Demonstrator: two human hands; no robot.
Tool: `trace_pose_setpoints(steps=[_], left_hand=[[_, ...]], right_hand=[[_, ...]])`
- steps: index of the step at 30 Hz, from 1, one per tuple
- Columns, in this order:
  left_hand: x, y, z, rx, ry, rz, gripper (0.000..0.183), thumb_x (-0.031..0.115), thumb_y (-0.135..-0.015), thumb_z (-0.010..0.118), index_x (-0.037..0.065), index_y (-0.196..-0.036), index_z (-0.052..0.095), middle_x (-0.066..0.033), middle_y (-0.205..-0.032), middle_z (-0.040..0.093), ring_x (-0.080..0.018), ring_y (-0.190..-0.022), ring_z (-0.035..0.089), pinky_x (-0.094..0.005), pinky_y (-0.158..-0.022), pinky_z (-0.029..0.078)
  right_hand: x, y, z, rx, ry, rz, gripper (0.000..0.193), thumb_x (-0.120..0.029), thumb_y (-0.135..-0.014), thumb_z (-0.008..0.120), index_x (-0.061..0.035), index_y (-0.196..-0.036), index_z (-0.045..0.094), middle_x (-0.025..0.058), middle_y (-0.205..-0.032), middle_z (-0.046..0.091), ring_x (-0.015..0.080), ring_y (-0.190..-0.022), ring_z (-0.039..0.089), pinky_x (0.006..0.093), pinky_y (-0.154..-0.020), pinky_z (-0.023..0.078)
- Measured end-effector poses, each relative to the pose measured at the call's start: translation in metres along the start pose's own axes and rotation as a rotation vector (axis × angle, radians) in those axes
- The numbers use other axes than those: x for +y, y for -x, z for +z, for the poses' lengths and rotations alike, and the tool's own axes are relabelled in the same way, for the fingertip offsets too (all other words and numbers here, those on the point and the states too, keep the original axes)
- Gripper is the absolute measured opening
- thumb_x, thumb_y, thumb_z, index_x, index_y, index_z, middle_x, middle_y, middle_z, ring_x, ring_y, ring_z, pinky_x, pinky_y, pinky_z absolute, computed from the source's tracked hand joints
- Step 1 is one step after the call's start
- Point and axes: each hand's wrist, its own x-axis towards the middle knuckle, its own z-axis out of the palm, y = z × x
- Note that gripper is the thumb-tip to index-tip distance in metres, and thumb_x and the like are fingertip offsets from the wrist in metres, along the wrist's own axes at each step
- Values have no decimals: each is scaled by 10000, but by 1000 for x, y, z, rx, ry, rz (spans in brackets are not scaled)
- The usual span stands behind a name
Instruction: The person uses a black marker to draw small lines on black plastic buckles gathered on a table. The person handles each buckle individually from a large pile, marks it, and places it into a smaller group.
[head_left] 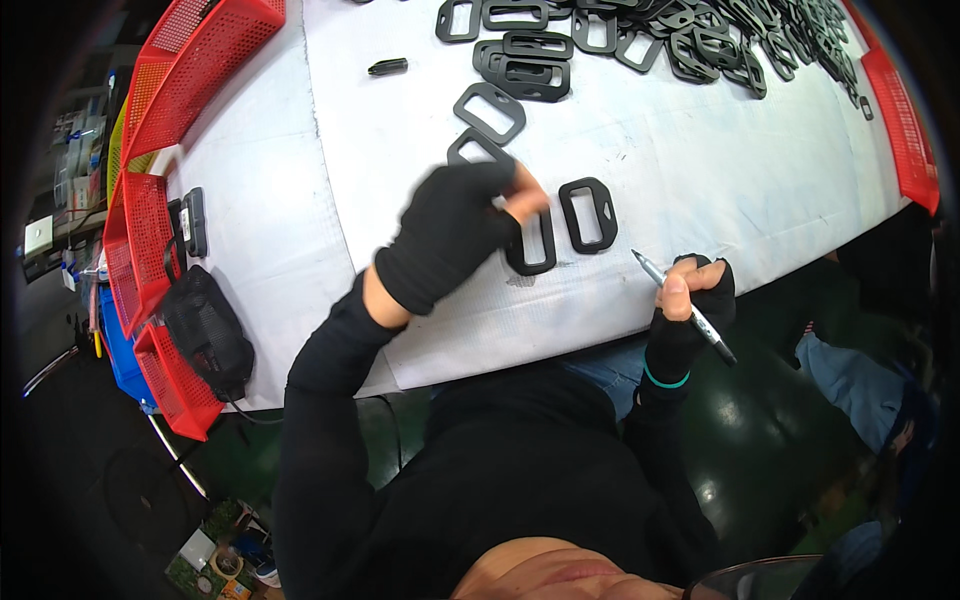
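Black fabric is covering both hands in the head view, leaving the fingertips bare. The left hand (455,230) is reaching over the upper end of a frame (530,268); its fingers are blurring, and I cannot tell whether they are pinching that frame or only sitting above it. The frame is lying on the white cloth (720,190), just beside a second frame (604,225), a narrow gap separating the two. The right hand (690,290) is clamping a silver marker (711,332) between thumb and fingers, its bare tip pointing toward the second frame without touching it.

Two more frames (513,115) are lying beyond the left hand, one partly hidden by it, and a pile (715,45) is spreading along the far side. Red baskets (140,235) are lining the left edge beside a black pouch (208,325).

Since the tip is facing the cloth uncovered, a dip of the right wrist could be leaving a stray streak. The marker's tail is showing against the floor (745,430), so a slackening grip could be dropping it there. A snagging left finger could be knocking the frame into its neighbour.
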Motion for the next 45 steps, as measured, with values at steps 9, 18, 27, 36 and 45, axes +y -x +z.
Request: trace_pose_setpoints(steps=[9,18,27,36,45], left_hand=[[-12,-3,-8,327,-613,-39,468,440,-706,758,41,-893,600,-82,-732,603,-176,-585,579,-275,-541,454],[-2,-10,0,203,-762,-150,410,338,-726,723,4,-896,555,-139,-743,592,-285,-635,609,-351,-579,485],[-14,-6,-51,323,-801,39,123,129,-843,574,45,-893,650,-124,-762,598,-259,-676,598,-337,-607,458],[10,-36,20,-73,409,-106,193,122,-881,585,6,-1021,647,-16,-817,628,-70,-679,570,-189,-561,448],[7,-43,52,-21,156,33,169,124,-807,670,-13,-904,651,-44,-752,648,-62,-601,555,-212,-560,444]], right_hand=[[3,-4,1,0,56,-40,228,-119,-793,627,-40,-745,419,38,-601,477,81,-524,390,224,-502,332],[3,-3,-1,-13,31,-73,189,-51,-787,636,-20,-763,451,53,-644,511,89,-554,417,235,-528,347],[7,-3,0,8,-24,-94,172,-54,-797,631,-14,-765,466,41,-633,515,84,-547,416,237,-524,353],[-4,-17,3,136,-53,98,169,-88,-803,664,-11,-807,513,34,-650,554,71,-537,482,207,-525,402],[-2,-36,9,104,115,104,159,-54,-792,697,-2,-760,550,11,-648,575,40,-581,516,194,-524,416]])
